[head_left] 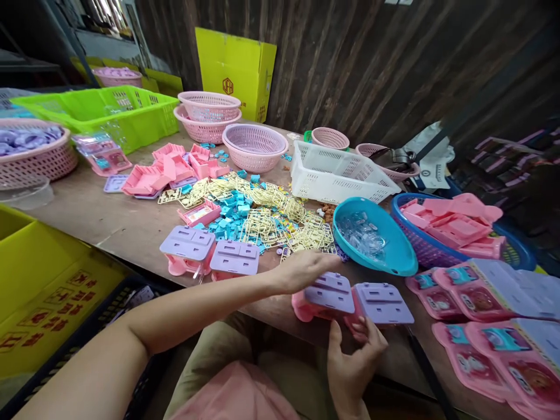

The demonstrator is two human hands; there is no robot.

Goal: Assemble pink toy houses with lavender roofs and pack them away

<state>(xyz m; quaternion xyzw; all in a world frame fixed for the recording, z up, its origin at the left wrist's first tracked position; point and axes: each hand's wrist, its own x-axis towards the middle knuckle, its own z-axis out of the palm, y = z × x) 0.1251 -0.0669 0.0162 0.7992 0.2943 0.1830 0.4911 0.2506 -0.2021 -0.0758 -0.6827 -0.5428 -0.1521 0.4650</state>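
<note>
Two pink units with lilac tops stand before the person at the near edge of the table [126,233]: the inner unit [329,296] and the outer unit [385,308]. The left hand [308,269] extends across the inner unit's left side, fingers straight; whether its grip holds anything cannot be told. The right hand [356,350] is at the outer unit's near side, grip wide, thumb apart from fingers.

Status, by judgement: tops are in place on both units and on the left pair [188,242]; fastening cannot be confirmed. The windowed units [481,294] at right appear complete. Remaining: loose pink trays [175,166], cream frames [308,239], blue pieces [234,210], and clear parts [363,239] in the blue basin [396,265].
</note>
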